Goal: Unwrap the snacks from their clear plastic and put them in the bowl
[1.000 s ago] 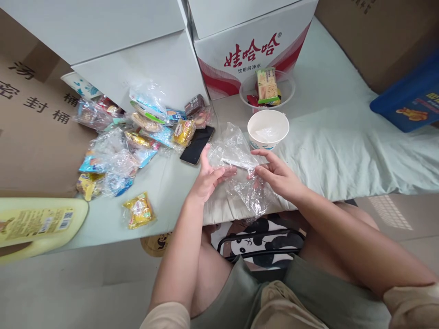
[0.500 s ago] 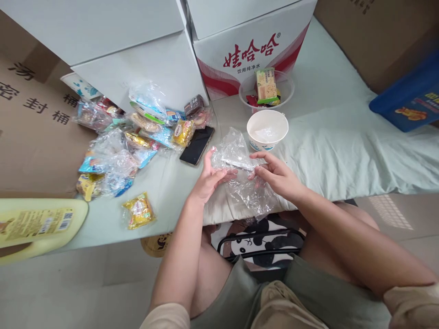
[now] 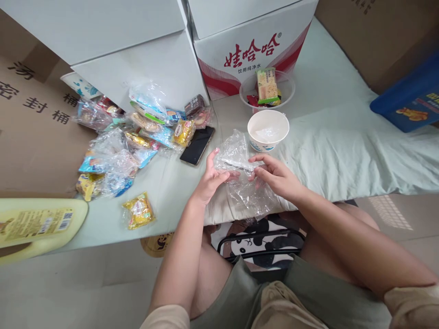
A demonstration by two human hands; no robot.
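A crinkled clear plastic bag (image 3: pixel 254 198) stretches between my two hands in front of the bed or bench edge. My left hand (image 3: pixel 211 180) grips its left side, with the index finger raised and the other fingers showing through the film. On the other side, my right hand (image 3: pixel 274 176) pinches the bag between thumb and fingers. A whitish folded strip (image 3: pixel 236 164) of the plastic runs between the hands. Just beyond my right hand stands a white paper bowl (image 3: pixel 267 128) with some clear plastic inside. A dark phone (image 3: pixel 197 145) lies beyond my left hand.
Several wrapped snacks (image 3: pixel 116 151) are heaped at the left; one yellow packet (image 3: pixel 139 211) lies apart. A clear plastic tub (image 3: pixel 291 91) holds packets before a white carton (image 3: pixel 254 50). A yellow bottle (image 3: pixel 41 224) is at near left, a blue container (image 3: pixel 408 96) at right.
My left hand has shifted very slightly to the right, and the film between my hands has creased a little differently. Both hands keep their grip.
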